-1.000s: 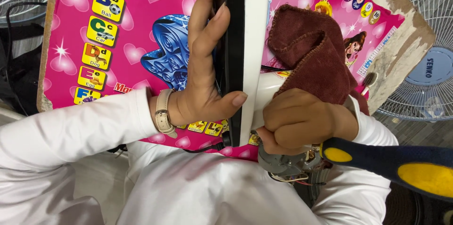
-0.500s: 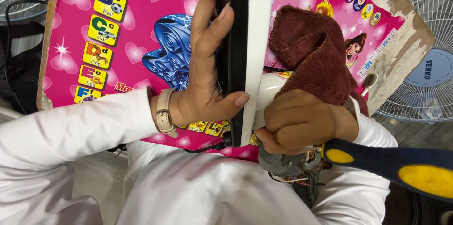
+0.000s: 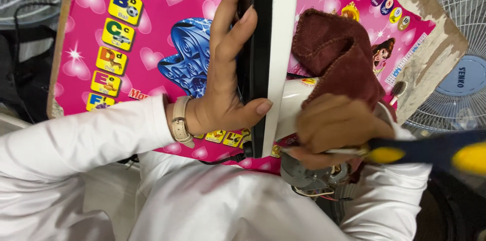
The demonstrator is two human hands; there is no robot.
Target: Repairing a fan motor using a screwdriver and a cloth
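**Two hands on a fan part over a bright pink tabletop**

Nearest the camera, white sleeves fill the lower view. The right hand is curled into a tight grip around a screwdriver with a blue and yellow handle that runs off to the right; its thin metal shaft passes just under the knuckles. Below that grip sits a small grey motor of bare metal with thin wires at its underside. Draped over the back of the same hand is a dark red cloth, soft and napped, bunched in folds.

To the left of that grip, the left hand lies flat and open against a long upright panel, black on one face and white on the other, the thumb pressed to its white edge; it steadies rather than clasps. A beige strap circles the wrist.

Beyond both hands, the tabletop wears a glossy pink printed sheet: yellow rounded squares in a column on the left, pale hearts, a blue swirl at centre, coloured discs at upper right. Its far right corner is chipped, raw board. Wire fan guards stand beyond the edges.
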